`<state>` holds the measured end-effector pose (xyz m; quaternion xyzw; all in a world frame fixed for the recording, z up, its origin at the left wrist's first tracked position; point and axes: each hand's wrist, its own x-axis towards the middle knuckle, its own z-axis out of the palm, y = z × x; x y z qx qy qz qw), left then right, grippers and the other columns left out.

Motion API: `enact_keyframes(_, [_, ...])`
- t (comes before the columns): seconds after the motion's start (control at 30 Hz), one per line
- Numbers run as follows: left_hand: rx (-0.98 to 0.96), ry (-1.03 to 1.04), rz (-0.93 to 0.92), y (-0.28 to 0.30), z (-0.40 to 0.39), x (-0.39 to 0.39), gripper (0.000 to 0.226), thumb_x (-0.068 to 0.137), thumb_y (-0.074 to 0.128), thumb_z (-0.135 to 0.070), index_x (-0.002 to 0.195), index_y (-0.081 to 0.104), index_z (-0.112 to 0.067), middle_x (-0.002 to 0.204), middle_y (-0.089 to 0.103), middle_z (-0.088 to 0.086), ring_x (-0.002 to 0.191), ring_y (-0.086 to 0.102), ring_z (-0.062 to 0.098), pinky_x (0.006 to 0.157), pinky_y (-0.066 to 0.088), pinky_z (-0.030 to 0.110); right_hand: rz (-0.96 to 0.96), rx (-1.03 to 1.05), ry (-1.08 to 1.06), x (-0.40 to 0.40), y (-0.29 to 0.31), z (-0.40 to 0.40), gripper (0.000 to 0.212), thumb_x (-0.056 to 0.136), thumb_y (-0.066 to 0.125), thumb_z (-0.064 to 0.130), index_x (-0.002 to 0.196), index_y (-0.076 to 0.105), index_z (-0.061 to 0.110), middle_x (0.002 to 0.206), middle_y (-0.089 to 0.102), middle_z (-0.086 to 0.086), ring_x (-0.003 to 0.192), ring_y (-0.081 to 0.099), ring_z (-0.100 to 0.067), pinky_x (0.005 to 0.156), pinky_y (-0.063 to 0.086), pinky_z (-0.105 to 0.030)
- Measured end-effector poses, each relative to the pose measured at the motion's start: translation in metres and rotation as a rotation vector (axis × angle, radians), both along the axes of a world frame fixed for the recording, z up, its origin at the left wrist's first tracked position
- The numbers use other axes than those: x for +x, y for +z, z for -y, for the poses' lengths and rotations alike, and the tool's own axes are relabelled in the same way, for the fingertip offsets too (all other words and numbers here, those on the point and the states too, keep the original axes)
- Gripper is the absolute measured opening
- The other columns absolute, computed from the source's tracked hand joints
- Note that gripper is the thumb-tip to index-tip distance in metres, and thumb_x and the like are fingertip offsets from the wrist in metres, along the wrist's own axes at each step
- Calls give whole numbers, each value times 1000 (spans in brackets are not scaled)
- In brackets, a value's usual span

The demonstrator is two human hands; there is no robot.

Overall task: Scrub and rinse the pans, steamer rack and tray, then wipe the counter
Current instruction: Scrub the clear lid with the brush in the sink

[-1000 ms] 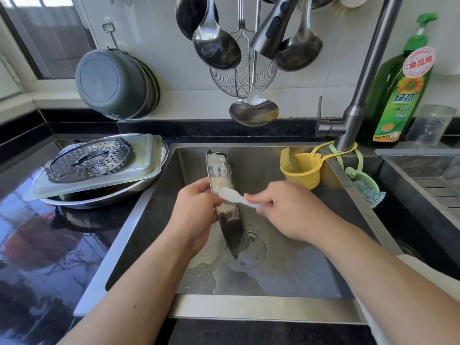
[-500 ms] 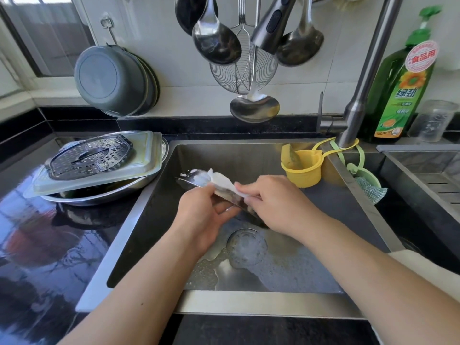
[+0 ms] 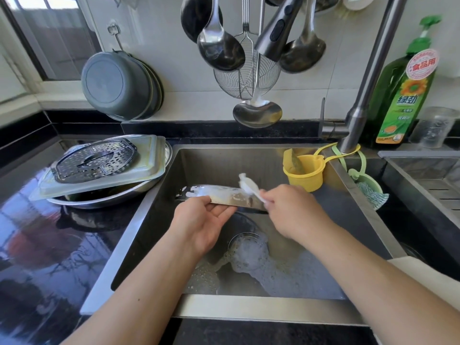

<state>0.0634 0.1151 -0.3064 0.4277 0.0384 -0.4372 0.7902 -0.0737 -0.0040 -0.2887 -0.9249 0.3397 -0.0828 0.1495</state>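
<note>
Pan [image 3: 224, 196] turned level since earlier; left hand [image 3: 199, 220] fingers closed on rim, right hand [image 3: 290, 210] pinching soapy cloth [image 3: 249, 186] against it.

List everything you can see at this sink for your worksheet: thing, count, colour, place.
Knife blade: one, steel, soapy, over sink.
White cloth: one, on the blade.
Sink: one, steel, suds at drain.
Steamer rack: one, dark, on tray.
Tray: one, translucent, over pan.
Pan: one, steel, left counter.
Yellow cup: one, on the faucet.
Soap bottle: one, green, back right.
Hanging ladles: several, steel, wall.
Grey basins: stacked, wall.
Left hand: holds blade.
Right hand: holds cloth.
</note>
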Motion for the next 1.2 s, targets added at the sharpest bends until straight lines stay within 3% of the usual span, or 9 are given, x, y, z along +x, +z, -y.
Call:
enact_keyframes(0.07, [9,-12,4,0,1,-1,33,109,27,-4,130,48,12,126,62,34,109,64,45,96,49,54,-83,-26,-33,-6,3,3,41,103,50,19,141,59,30,113,64,-10,88,56,-29,70,47,-35])
enact_keyframes(0.27, [-5,-111,6,3,0,-9,36,110,27,-6,115,58,12,120,66,33,109,66,41,104,47,48,60,-9,143,12,1,-25,40,103,49,30,140,54,44,104,53,0,107,60,-31,79,50,-37])
enact_keyframes(0.47, [-73,-19,-8,5,0,-3,29,109,34,-5,119,55,11,114,68,26,101,69,37,84,55,45,-134,-64,17,-16,20,-10,44,106,43,22,148,48,33,117,62,-7,104,59,-28,78,50,-37])
enact_keyframes(0.57, [-83,-1,2,8,-1,-5,25,107,43,-3,122,58,11,123,66,27,110,69,35,92,57,42,32,6,120,-9,16,-24,41,104,48,28,143,53,41,104,58,-2,100,59,-27,79,51,-39])
enact_keyframes(0.67, [-79,8,7,9,-1,-7,24,106,45,-1,119,60,12,124,66,28,110,69,35,97,55,42,71,16,97,-7,12,-24,40,102,51,28,139,57,42,101,59,-2,92,59,-26,72,49,-36])
enact_keyframes(0.8, [-112,33,-13,9,1,-6,25,106,43,-1,123,56,14,124,64,27,111,66,35,94,54,44,-154,-83,-69,-20,18,-9,34,101,49,19,132,62,25,86,52,-3,74,48,-22,56,37,-31])
enact_keyframes(1.0, [-104,-162,-3,8,0,-10,37,110,35,-15,129,55,11,131,63,31,119,64,40,99,52,47,26,-27,155,4,12,-38,41,103,51,30,144,53,36,120,61,-8,111,59,-29,74,36,-28])
enact_keyframes(1.1, [-115,-126,-17,6,0,-6,42,112,31,-21,129,55,9,130,64,30,121,63,41,102,50,48,-44,-38,44,-2,13,-29,37,101,53,27,136,60,32,102,60,-8,89,60,-30,69,38,-28])
enact_keyframes(1.2, [-131,-63,-15,4,0,-1,42,113,31,-22,128,55,9,127,66,28,113,65,39,90,54,46,-187,-53,-112,-21,12,-9,26,99,54,26,122,63,19,77,40,-1,64,40,-21,63,36,-31])
